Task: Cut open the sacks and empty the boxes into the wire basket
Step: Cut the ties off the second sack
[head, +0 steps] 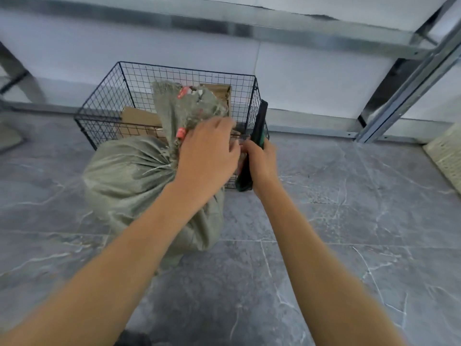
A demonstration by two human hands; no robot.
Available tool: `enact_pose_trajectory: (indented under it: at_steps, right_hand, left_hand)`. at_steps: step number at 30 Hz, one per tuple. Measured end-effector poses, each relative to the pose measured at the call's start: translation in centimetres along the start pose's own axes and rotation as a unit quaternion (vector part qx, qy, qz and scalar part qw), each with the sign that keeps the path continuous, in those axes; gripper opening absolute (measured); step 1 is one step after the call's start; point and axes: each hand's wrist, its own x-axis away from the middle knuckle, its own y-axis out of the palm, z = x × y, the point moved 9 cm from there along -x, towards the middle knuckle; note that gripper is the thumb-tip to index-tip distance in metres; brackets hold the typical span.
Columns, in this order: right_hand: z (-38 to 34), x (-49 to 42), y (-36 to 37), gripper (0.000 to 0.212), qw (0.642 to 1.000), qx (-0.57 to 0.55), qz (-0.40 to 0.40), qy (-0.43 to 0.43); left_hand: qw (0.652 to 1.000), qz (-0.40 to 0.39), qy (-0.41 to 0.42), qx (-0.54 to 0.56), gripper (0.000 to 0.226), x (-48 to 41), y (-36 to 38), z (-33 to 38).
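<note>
A grey-green woven sack (129,178) stands on the floor in front of a black wire basket (104,103). Its neck is tied and bunched, with the loose top flap (184,103) sticking up over the basket. My left hand (207,158) grips the bunched neck of the sack. To the right of it, my right hand (262,161) holds a dark green and black cutter (258,126) upright, close to the sack's neck and against the basket's right front corner. Brown cardboard boxes (139,118) lie inside the basket.
The floor is grey marbled tile (349,221). A white wall with metal rails (299,36) runs behind the basket. A slanted metal post (411,88) rises at the right. A pale woven sack (446,153) shows at the right edge.
</note>
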Motion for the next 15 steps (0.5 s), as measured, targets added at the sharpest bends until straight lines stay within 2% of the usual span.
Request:
enact_pose_trajectory:
  at_steps: [4, 9, 12, 15]
  right_hand:
    - [1.1, 1.2, 2.5, 0.014, 0.999, 0.017, -0.032, 0.025]
    - [2.2, 1.8, 5.5, 0.007, 0.997, 0.032, -0.064, 0.034]
    - [3.0, 2.2, 7.2, 0.007, 0.994, 0.039, -0.097, 0.041]
    - [3.9, 2.4, 8.7, 0.013, 0.99, 0.045, -0.125, 0.048]
  left_hand:
    - [0.993, -0.013, -0.051, -0.105, 0.054, -0.1, -0.7, -4.9]
    - [0.984, -0.086, -0.124, -0.097, 0.086, 0.3, 0.6, -10.0]
    - [0.975, -0.122, -0.152, -0.102, 0.09, 0.4, 0.9, -12.3]
    - [0.972, -0.143, -0.173, -0.07, 0.084, 0.8, 1.0, -14.0]
